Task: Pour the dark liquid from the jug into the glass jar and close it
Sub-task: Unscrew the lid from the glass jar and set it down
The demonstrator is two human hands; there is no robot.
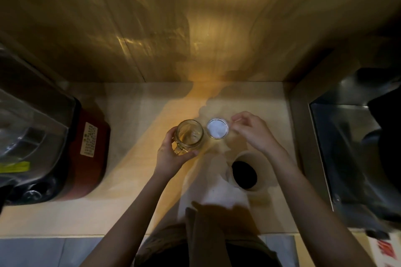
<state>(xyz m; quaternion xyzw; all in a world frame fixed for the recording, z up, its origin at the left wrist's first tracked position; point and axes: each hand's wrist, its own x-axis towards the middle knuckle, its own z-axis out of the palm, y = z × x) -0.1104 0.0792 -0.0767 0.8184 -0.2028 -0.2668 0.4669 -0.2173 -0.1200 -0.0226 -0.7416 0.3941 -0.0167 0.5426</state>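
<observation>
So you're gripping the empty glass jar (pixel 190 136) on the counter (pixel 130 119) with your left hand (pixel 173 156), right hand (pixel 252 131) fingers loosely apart beside the lid (pixel 217 128), while the full jug (pixel 245 172) near you is looking heavy, so grab its body firmly.

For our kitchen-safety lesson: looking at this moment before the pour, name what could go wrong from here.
1. The glass jar has a narrow mouth and the jug a wide one, so dark liquid may well splash onto the counter.
2. The left hand holds the jar only by its lower side; a heavy stream could tip it.
3. The lid lies open beside the jar, near the right hand; spilt liquid or a careless reach for the jug might soil or knock it.
</observation>
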